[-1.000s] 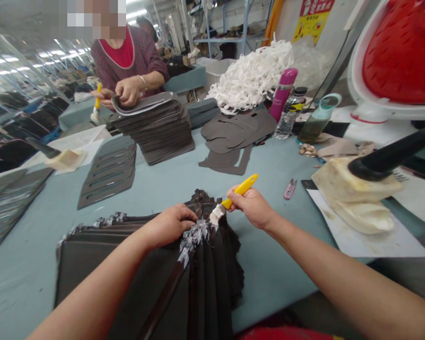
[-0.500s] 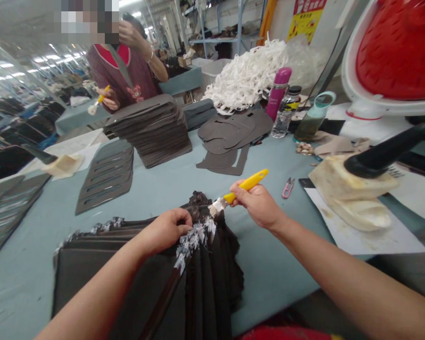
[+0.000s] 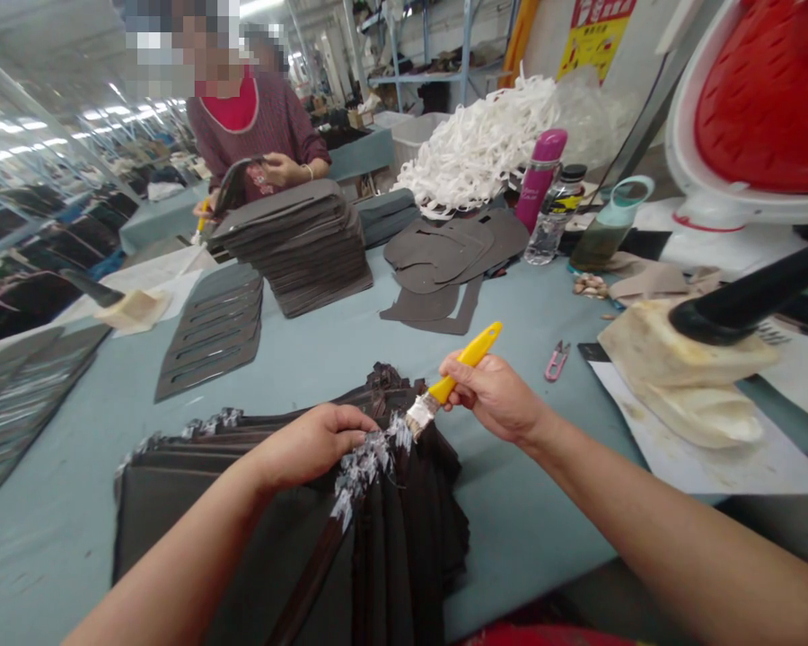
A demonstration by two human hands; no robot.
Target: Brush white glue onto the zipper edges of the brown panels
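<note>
My right hand (image 3: 495, 395) grips a paintbrush (image 3: 469, 357) by its yellow handle. White paste coats the brush head, and its bristles touch the edges of a fanned stack of dark fabric pieces (image 3: 195, 520). My left hand (image 3: 313, 444) lies over the stack, thumb and fingers pinched on a fabric edge just left of the bristles. White smears (image 3: 364, 462) run along the layered edges between and below my hands. The exact layer under my left fingertips is hidden.
Pink thread snips (image 3: 557, 361) lie right of my right hand, near a paste-stained block (image 3: 680, 368) with a black handle. Behind are a tall stack of grey panels (image 3: 296, 251), slotted panels (image 3: 212, 327) and a purple bottle (image 3: 540, 184). A co-worker (image 3: 262, 117) stands opposite, holding a panel.
My right hand has brought the bristles slightly down and tilted the handle steeper. My left hand stays at the fabric edge. The co-worker's raised hand has come down to a dark panel.
</note>
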